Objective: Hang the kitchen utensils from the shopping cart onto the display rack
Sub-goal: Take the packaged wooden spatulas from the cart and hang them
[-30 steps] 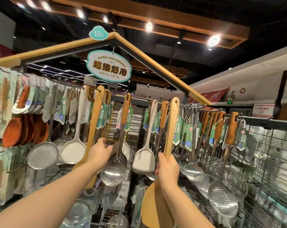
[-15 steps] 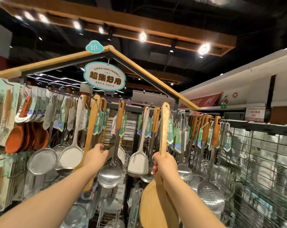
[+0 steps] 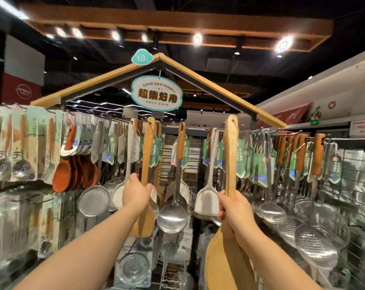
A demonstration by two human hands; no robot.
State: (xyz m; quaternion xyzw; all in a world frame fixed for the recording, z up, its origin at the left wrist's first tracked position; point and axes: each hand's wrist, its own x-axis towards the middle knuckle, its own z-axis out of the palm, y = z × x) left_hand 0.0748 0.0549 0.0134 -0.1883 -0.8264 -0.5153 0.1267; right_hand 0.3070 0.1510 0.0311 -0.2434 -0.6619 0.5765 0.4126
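Head view, left hand [image 3: 136,192] gripping left spatula [image 3: 146,155], right hand [image 3: 235,208] gripping right spatula [image 3: 230,155]

Shop: tagged utensils [image 3: 242,162] on display rack [image 3: 261,133]

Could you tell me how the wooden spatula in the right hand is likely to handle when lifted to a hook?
The wooden spatula is probably stiff: its long handle stands straight above the right hand. With the broad blade below the grip, it may feel bottom-heavy and swing. It is likely light, since one hand holds it.
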